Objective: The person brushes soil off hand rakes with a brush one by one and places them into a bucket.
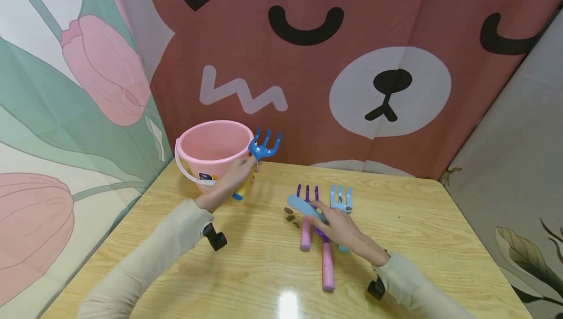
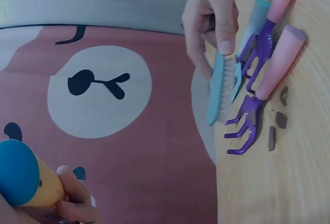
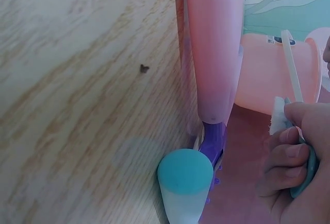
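one brush (image 1: pixel 302 205) in right grip (image 1: pixel 339 222)

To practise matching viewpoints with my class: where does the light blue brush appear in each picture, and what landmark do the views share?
Head: the brush is just right of centre, below mid-height.
Left wrist: the brush is right of centre, about mid-height, bristles facing right.
Right wrist: the brush is near the right edge, partly hidden by fingers.
Shared landmark: the right hand, gripping it.

A light wooden table (image 1: pixel 246 270) is carrying a pink bucket (image 1: pixel 208 168) at far left; right of centre, pink-handled purple tools (image 1: pixel 327 270) and a light-blue fork (image 1: pixel 340 206) are lying near dark brown bits (image 1: pixel 290 218).
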The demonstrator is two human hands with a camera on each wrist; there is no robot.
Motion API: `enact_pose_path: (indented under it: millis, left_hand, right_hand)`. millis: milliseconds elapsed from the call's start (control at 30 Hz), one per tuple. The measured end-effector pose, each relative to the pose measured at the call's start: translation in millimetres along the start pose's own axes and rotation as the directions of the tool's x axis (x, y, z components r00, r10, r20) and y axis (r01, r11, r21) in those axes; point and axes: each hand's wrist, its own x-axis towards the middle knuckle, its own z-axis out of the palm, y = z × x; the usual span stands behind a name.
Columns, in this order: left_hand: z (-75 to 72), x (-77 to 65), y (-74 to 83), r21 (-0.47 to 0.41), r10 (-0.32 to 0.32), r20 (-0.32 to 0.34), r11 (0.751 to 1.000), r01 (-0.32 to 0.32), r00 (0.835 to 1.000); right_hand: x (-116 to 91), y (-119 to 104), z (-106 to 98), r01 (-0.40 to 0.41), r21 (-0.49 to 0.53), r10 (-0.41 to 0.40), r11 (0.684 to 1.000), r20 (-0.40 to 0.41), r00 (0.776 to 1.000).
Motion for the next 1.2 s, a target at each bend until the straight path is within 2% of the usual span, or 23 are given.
enact_pose_path:
  millis: [133, 300, 467, 533, 633, 833, 967, 1067, 1200]
  left_hand:
    - [-4.5, -0.5, 5.8, -0.059, -0.016, -0.019, 0.998, 0.015, 1.0]
    - [-12.8, -1.5, 10.7, -0.168, -0.069, -0.005, 0.983, 0.068, 0.998]
    - [-23.3, 1.6, 14.6, -0.096, -0.024, -0.039, 0.995, 0.021, 0.999]
    - [-27.8, 2.5, 16.6, -0.041, -0.006, -0.078, 0.999, 0.003, 0.997]
    - [-33.8, 2.9, 18.8, -0.021, -0.016, -0.134, 1.0, 0.014, 0.991]
    - [-42.7, 5.8, 20.8, -0.058, -0.055, -0.189, 0.997, 0.045, 0.98]
    - [-47.0, 9.9, 20.8, -0.107, -0.042, -0.215, 0.994, 0.019, 0.976]
    - [-50.9, 12.7, 19.7, -0.118, -0.041, -0.22, 0.993, 0.015, 0.975]
    - [-57.5, 15.9, 17.9, -0.109, -0.059, -0.192, 0.993, 0.038, 0.98]
  right_hand:
    - [0, -1, 0, -0.001, -0.008, 0.001, 1.0, -0.001, 1.0]
    - [0, -1, -1, 0.012, -0.014, -0.013, 1.0, -0.016, 1.0]
    - [0, 0, -1, 0.018, -0.028, -0.019, 0.999, -0.022, 1.0]
    - [-1, 0, -1, 0.016, -0.028, -0.016, 0.999, -0.02, 1.0]
    - [-1, 0, -1, 0.013, -0.023, -0.014, 1.0, -0.015, 1.0]
    - [0, -1, -1, 0.013, -0.021, -0.013, 1.0, -0.016, 1.0]
    - [0, 1, -1, 0.018, -0.026, -0.019, 0.999, -0.024, 1.0]
    - [0, 1, -1, 0.015, -0.027, -0.016, 1.0, -0.02, 1.0]
    - [0, 0, 0, 0.014, -0.02, -0.014, 1.0, -0.017, 1.0]
